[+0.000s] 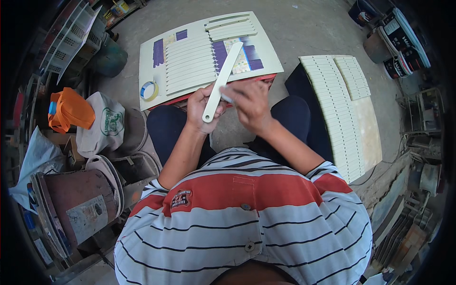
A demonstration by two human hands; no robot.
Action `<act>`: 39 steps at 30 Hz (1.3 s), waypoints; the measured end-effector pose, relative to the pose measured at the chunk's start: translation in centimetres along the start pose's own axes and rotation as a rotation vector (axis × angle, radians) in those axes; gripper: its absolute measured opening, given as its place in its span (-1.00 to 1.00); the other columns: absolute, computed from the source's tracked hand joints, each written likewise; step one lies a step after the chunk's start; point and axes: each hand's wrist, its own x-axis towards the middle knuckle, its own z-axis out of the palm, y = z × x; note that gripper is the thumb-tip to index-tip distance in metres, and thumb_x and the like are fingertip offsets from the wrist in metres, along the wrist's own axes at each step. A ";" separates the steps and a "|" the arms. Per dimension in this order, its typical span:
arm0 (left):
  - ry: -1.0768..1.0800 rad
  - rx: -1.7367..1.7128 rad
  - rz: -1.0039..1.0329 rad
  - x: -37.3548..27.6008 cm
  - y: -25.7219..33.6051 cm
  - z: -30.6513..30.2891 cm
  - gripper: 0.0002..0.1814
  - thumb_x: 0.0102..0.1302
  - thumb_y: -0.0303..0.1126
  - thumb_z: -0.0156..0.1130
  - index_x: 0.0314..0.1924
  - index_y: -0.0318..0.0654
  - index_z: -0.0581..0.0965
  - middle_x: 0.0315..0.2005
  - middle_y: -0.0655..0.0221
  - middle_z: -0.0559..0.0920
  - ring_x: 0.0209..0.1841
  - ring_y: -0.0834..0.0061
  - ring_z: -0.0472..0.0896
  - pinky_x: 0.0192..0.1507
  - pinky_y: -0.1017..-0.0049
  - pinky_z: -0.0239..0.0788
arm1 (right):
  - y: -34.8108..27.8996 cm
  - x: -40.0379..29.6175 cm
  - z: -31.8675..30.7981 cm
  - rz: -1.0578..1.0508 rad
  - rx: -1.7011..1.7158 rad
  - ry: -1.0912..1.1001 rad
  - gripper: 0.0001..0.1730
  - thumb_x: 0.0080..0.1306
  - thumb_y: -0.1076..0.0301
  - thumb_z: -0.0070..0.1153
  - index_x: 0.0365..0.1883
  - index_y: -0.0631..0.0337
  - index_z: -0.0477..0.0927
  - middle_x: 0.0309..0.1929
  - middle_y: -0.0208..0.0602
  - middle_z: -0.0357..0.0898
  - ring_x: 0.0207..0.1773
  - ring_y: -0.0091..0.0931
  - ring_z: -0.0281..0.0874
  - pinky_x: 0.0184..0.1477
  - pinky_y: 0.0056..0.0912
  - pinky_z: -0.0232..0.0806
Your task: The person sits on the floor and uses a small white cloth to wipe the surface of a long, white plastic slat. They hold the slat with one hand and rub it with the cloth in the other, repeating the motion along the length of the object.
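Observation:
A flat cream-coloured strip (223,80) with a hole near its lower end lies slantwise in my left hand (203,107), whose fingers grip it from the left and below. My right hand (251,105) is at the strip's right edge, slightly blurred, holding a small whitish pad (226,94) between thumb and fingers against or close to the strip. Beyond my hands is a cream board (270,53) bearing a row of similar strips (190,64), a smaller stack of strips (231,27) and purple-painted patches (255,58).
A roll of tape (149,91) lies on the board's left corner. To the right, many holed strips (335,107) cover a second board (368,131). Buckets (89,199), a cloth bag (101,124) and an orange bag (73,108) stand at left. Paint pails (406,39) stand at upper right.

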 end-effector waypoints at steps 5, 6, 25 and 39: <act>-0.107 -0.151 -0.089 -0.3 -0.1 -0.3 -0.60 0.41 -0.27 -0.17 0.01 -0.43 0.47 -0.46 0.27 0.51 -0.62 0.56 0.39 -0.67 0.65 0.23 | -0.2 0.4 -0.3 -0.025 0.002 0.042 -0.50 0.06 0.53 0.17 0.02 0.03 0.66 -0.12 -0.40 0.58 -0.08 -0.46 0.51 0.00 -0.28 0.09; -0.132 -0.157 -0.091 -0.3 -0.1 -0.1 -0.60 0.42 -0.26 -0.17 0.01 -0.44 0.46 -0.46 0.27 0.50 -0.62 0.57 0.38 -0.67 0.65 0.23 | 0.5 0.8 -0.4 -0.015 -0.034 0.069 -0.50 0.06 0.53 0.16 0.02 0.03 0.66 -0.12 -0.40 0.58 -0.08 -0.45 0.51 0.00 -0.28 0.09; -0.076 0.389 0.126 -0.6 -0.8 1.1 -0.31 0.29 -0.24 -0.16 0.39 -0.43 0.25 -0.48 0.35 0.50 -0.59 0.61 0.39 -0.58 0.65 0.28 | 5.2 2.6 -0.7 0.092 -0.073 0.155 -0.49 0.02 0.58 0.12 -0.01 0.07 0.67 -0.14 -0.36 0.57 -0.07 -0.38 0.50 0.04 -0.30 0.13; -0.011 0.527 0.179 -1.0 -0.8 1.2 -0.32 0.29 -0.23 -0.15 0.36 -0.48 0.30 -0.53 0.42 0.46 -0.66 0.63 0.31 -0.60 0.63 0.17 | 6.3 3.7 0.2 0.163 -0.012 0.224 -0.46 0.02 0.63 0.07 0.01 0.09 0.67 -0.14 -0.35 0.57 -0.08 -0.38 0.50 0.04 -0.29 0.15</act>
